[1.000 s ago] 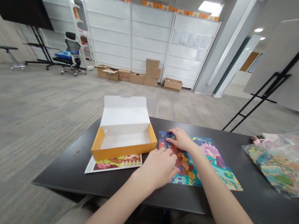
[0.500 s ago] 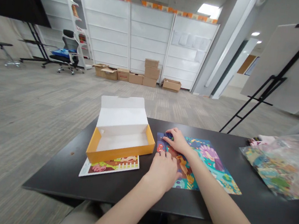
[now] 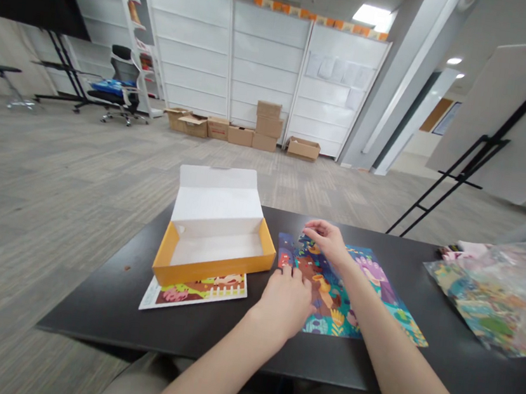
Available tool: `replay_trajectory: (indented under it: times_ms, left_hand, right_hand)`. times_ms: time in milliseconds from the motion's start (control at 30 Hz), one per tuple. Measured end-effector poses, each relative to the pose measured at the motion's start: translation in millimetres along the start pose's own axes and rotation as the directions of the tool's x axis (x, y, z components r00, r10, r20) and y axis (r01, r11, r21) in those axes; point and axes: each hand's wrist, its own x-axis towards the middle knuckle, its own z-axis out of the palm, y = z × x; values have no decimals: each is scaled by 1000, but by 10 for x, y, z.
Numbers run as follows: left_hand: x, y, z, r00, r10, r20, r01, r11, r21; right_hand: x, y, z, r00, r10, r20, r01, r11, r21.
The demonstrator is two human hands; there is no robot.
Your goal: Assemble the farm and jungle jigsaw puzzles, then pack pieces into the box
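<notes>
A colourful jigsaw puzzle [image 3: 325, 288] with a brown bear and plants lies flat on the dark table. Over its left edge rests my left hand [image 3: 286, 299], palm down, fingers spread and touching the puzzle. My right hand [image 3: 327, 238] is at the puzzle's top left part, thumb and fingertips pinched on a small puzzle piece [image 3: 305, 233], mostly hidden by the fingers. A gap shows in the picture just below that pinch. Left of the puzzle stands an open yellow box [image 3: 216, 267], white inside, its lid tipped back.
Under the box's front edge lies a picture sheet [image 3: 194, 291] with a farm scene. Clear plastic bags [image 3: 499, 303] of colourful pieces sit at the table's right end. Beyond the table are an easel board [image 3: 484, 147], cardboard boxes [image 3: 266, 127] and an office chair [image 3: 120, 87].
My right hand has moved a little right and up from the puzzle's top left corner, its fingers now pinched. My left hand stays on the left edge.
</notes>
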Motion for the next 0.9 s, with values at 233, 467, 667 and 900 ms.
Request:
replay_trajectory:
  times_ms: [233,467,667,900]
  left_hand:
    - [-40,28,-26,999,-32,-7,32,999,-38]
    - [-4,41,50,999,-15,-29,14,999,-34]
    - [35,79,94,998,-56,-35,56,998,-12]
    - [48,52,138,997,-37,-68,38,999,18]
  right_hand:
    - [-126,-160,-68,911,106,399,-81,994,-79]
    - [-96,-98,65,945,-105,311,240,865,-440]
    - [-71,73,308,957,-207,205,291,675,-678]
    - [-31,123,347,974,-155,167,227,720,-656]
